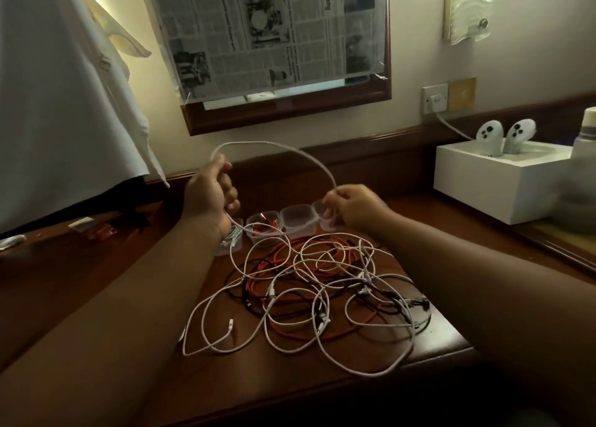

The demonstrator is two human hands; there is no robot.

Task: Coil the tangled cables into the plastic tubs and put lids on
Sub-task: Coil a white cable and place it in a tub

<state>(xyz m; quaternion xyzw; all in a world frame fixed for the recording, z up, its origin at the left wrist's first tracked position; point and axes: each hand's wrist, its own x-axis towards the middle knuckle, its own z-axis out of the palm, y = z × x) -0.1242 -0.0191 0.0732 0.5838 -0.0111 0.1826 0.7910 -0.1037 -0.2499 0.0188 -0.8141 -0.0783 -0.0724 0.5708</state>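
Observation:
A tangle of white, orange and black cables [309,284] lies on the dark wooden desk [96,265]. One white cable [274,146] arcs up between my hands. My left hand [209,191] grips one end of the arc above the desk. My right hand [351,210] pinches the other end, just in front of the tubs. Several small clear plastic tubs [298,220] stand in a row behind the tangle. One tub [263,225] holds an orange cable and the leftmost tub [233,237] holds a white one. I see no lids.
A white box [493,184] with two white controllers [506,136] stands at the right, a cable running to a wall socket [435,99]. A white cloth [64,104] hangs at the left over the desk. Small scraps [93,229] lie at the far left. The desk's front edge is close below the tangle.

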